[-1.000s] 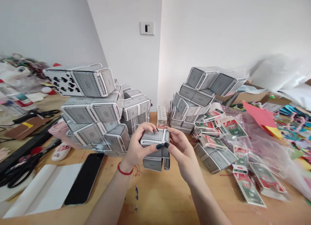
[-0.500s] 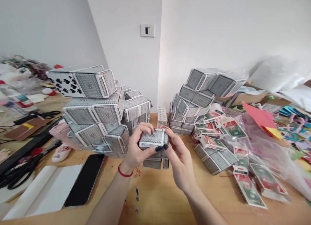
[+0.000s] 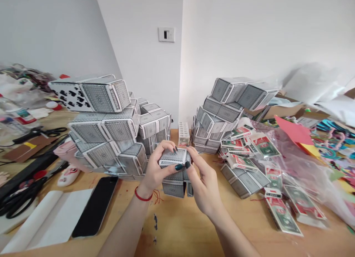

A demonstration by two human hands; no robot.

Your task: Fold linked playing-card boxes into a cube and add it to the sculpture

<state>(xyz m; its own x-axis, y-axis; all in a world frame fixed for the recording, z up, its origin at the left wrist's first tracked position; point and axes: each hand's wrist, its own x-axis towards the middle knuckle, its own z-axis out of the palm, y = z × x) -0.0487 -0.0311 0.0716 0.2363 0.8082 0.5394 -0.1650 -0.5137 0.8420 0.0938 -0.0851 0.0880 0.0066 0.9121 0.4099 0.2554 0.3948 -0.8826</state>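
Note:
Between my hands is a playing-card box (image 3: 172, 156), folded from cards with grey patterned backs. My left hand (image 3: 155, 169) grips its left side, with fingers on top and the thumb along the near edge. At its right end, my right hand (image 3: 204, 181) is closed on it, thumb at the near corner and fingers behind. Just under it sit more card boxes (image 3: 174, 188); whether they are joined to the held one I cannot tell. A tall stepped stack of card boxes (image 3: 120, 133) stands left, and another stack (image 3: 223, 111) stands right.
A black phone (image 3: 95, 207), white paper (image 3: 59, 216), black scissors (image 3: 26, 194) and a white mouse (image 3: 68, 175) lie left. Right are red-and-green card packs (image 3: 284, 214), a card-box block (image 3: 245, 179) and clear plastic bags. A narrow box (image 3: 183, 134) stands by the wall.
The held box has tilted slightly, and the boxes under it show more of their front. Both hands keep their grip in nearly the same place. The whole view has shifted a little.

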